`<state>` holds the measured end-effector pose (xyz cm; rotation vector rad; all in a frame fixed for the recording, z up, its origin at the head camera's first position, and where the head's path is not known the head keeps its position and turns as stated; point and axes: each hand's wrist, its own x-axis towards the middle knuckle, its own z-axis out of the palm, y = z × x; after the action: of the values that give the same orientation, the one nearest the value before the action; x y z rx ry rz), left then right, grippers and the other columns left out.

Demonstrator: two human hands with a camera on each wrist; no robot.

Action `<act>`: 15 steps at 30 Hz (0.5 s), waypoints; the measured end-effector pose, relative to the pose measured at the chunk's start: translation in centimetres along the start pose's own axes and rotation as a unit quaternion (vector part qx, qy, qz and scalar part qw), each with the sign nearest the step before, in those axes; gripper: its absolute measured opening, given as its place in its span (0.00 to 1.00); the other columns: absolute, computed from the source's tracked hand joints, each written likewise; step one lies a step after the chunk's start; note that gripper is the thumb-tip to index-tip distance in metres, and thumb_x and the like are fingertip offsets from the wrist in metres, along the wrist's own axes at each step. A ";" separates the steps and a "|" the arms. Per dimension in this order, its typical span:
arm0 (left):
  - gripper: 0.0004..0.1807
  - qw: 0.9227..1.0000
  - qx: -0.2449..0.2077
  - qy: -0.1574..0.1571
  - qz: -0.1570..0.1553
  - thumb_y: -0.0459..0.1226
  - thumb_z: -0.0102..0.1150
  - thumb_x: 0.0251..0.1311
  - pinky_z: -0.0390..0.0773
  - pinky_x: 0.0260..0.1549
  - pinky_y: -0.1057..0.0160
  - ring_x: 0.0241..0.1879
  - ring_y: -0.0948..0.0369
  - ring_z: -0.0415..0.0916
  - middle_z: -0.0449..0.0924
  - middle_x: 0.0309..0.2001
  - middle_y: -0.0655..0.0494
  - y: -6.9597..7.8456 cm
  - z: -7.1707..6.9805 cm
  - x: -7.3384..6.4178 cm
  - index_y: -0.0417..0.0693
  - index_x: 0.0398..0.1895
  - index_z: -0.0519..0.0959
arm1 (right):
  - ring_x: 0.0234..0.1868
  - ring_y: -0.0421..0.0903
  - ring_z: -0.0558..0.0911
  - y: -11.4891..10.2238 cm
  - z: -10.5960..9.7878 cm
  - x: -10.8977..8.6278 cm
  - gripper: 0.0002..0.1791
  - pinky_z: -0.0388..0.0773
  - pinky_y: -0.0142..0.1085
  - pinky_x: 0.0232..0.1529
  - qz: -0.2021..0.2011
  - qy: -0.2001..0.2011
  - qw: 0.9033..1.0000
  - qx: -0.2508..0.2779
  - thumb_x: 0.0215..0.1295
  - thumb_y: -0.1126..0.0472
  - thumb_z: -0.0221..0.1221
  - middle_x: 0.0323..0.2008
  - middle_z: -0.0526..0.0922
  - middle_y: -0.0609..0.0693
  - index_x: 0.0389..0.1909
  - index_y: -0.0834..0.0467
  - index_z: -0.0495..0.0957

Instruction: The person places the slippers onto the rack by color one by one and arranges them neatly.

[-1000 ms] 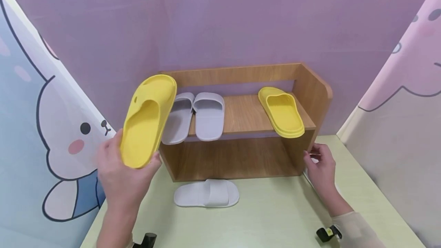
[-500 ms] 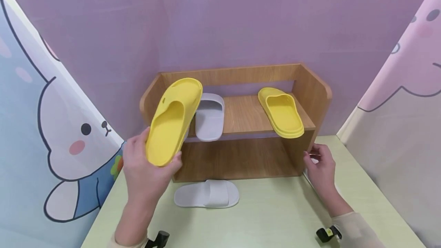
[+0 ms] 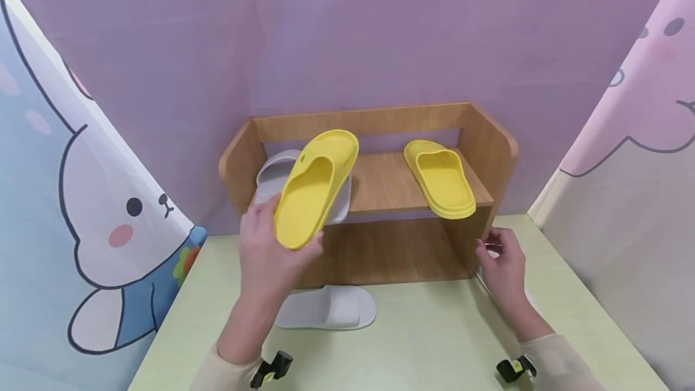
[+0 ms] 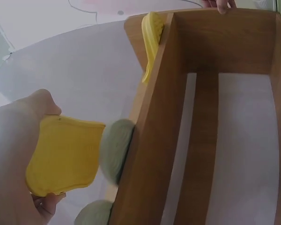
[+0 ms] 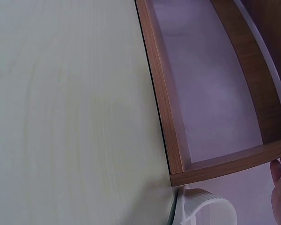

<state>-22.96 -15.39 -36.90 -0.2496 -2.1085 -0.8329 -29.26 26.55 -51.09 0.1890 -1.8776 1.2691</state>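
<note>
My left hand (image 3: 277, 258) pinches a yellow slipper (image 3: 312, 198) by its heel end, thumb and fingers on opposite edges. Its toe tilts up to the right, before the shoe rack (image 3: 361, 116). Two grey slippers (image 3: 271, 177) sit on the left of the upper shelf, partly hidden behind it. In the left wrist view the sole of the held slipper (image 4: 68, 152) shows beside their rounded ends. The matching yellow slipper (image 3: 442, 183) stands at the shelf's right end. My right hand (image 3: 505, 261) holds the rack's right side panel at its front edge.
A white slipper (image 3: 328, 308) lies sideways on the pale green table (image 3: 412, 343) before the rack. Another white slipper (image 5: 208, 204) stands against the rack's outer right side, mostly hidden by my right hand in the head view. Printed cloth (image 3: 353, 29) surrounds the table.
My left hand has carried the yellow slipper rightwards across the front of the grey slippers and slightly down at its toe. The right hand has stayed at the rack's side.
</note>
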 end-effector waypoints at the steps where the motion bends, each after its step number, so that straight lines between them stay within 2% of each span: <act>1: 0.51 1.000 -0.003 0.001 0.007 0.53 0.81 0.43 0.76 0.49 0.44 0.56 0.44 0.74 0.79 0.56 0.40 0.1 0.4 0.1 0.37 0.71 0.77 | 0.42 0.34 0.81 -0.4 0.0 0.0 0.13 0.79 0.18 0.46 -0.001 -0.001 1.000 0.001 0.63 0.84 0.61 0.41 0.84 0.66 0.49 0.77 0.79; 4: 0.50 1.000 -0.009 -0.001 0.016 0.53 0.80 0.43 0.77 0.49 0.44 0.55 0.43 0.75 0.80 0.54 0.39 0.6 1.3 0.4 0.37 0.70 0.78 | 0.42 0.36 0.81 -1.3 -0.1 0.0 0.14 0.79 0.18 0.46 0.001 -0.006 1.000 -0.002 0.63 0.85 0.61 0.41 0.83 0.66 0.49 0.77 0.79; 7: 0.49 1.000 -0.011 -0.016 0.012 0.53 0.80 0.43 0.78 0.47 0.45 0.54 0.44 0.74 0.80 0.53 0.40 1.4 2.1 0.7 0.38 0.70 0.78 | 0.42 0.37 0.82 -1.5 -0.2 -0.1 0.14 0.78 0.18 0.46 0.003 -0.009 1.000 -0.002 0.63 0.86 0.62 0.42 0.83 0.66 0.49 0.77 0.79; 15: 0.47 0.998 -0.028 -0.060 -0.018 0.54 0.80 0.46 0.76 0.48 0.48 0.55 0.47 0.72 0.78 0.53 0.45 3.6 4.2 1.9 0.41 0.69 0.78 | 0.43 0.37 0.81 -1.5 -0.2 0.1 0.14 0.78 0.18 0.46 0.001 -0.009 1.000 -0.008 0.63 0.85 0.62 0.42 0.84 0.66 0.49 0.76 0.79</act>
<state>-25.25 -10.14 -35.50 -0.2986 -2.2083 -0.9178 -28.38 25.97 -49.96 0.1896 -1.9033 1.2567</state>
